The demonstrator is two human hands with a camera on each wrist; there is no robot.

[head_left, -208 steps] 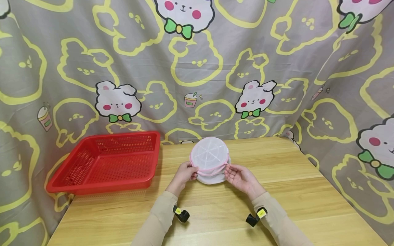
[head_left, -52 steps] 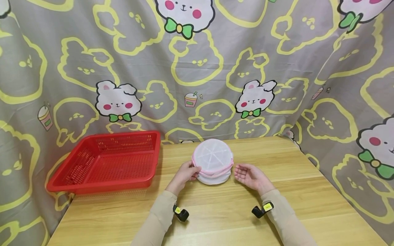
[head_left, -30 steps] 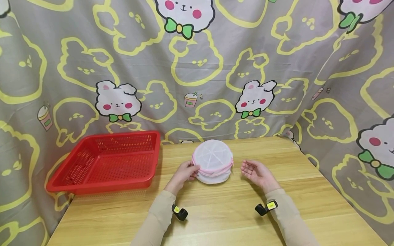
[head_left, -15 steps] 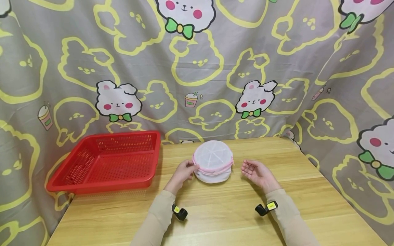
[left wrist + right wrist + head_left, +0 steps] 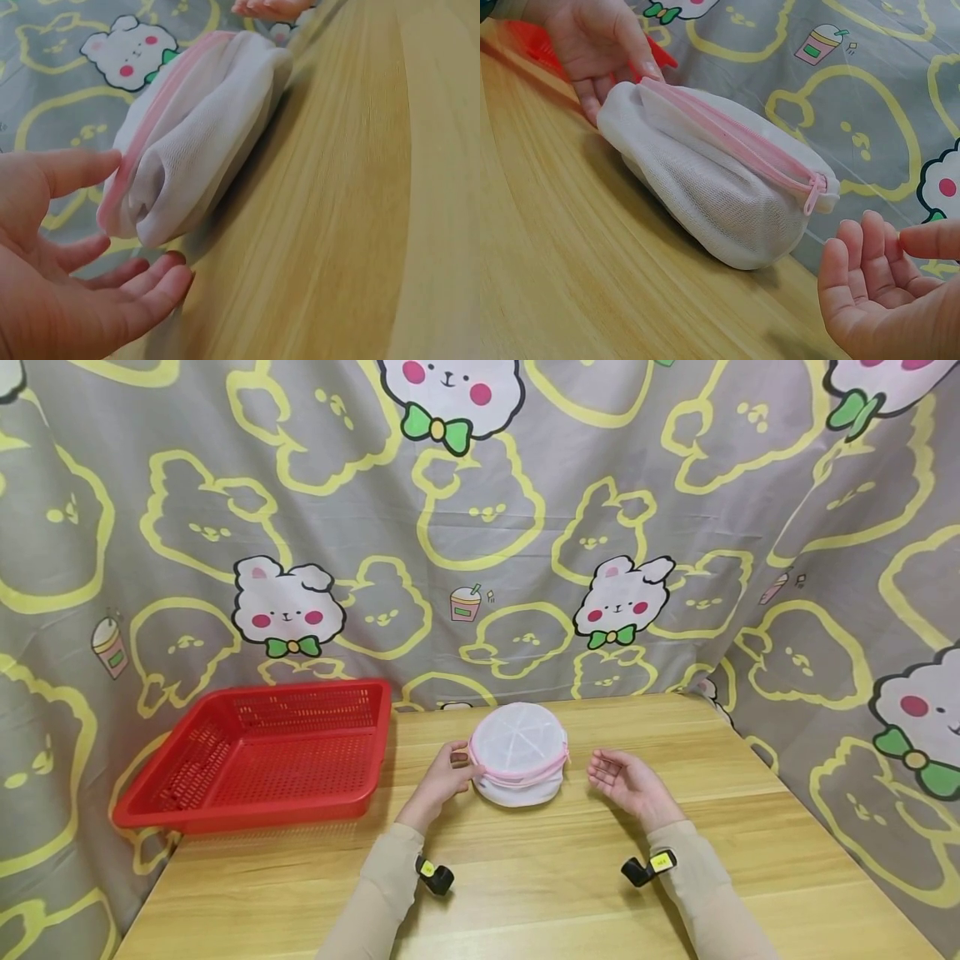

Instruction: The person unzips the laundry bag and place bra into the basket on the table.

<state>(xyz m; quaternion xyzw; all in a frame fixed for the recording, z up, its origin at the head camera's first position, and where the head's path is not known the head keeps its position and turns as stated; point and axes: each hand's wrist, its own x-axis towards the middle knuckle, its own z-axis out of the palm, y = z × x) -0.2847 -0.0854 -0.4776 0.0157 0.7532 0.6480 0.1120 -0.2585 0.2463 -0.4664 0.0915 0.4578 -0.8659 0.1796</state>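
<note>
A round white mesh laundry bag (image 5: 519,752) with a pink zipper lies on the wooden table. Spoke-like lines cross its flat top, and its soft sides sag in folds. In the right wrist view the zipper pull (image 5: 814,196) hangs at the end of the pink zipper, which looks closed there. My left hand (image 5: 447,777) is at the bag's left side with fingers spread. Its thumb touches the pink edge, while the other fingers (image 5: 161,281) stand apart from the mesh. My right hand (image 5: 626,785) is right of the bag, palm inward, fingers loosely bent, holding nothing.
A red plastic basket (image 5: 258,814) with perforated walls stands at the table's left, its left end reaching past the table edge. A grey curtain (image 5: 517,552) with cartoon prints hangs behind and around the wooden table (image 5: 540,885).
My right hand has moved from the bag's front right edge out to the right. The bag has settled flatter. My left hand's fingers have loosened from its side and shifted slightly left.
</note>
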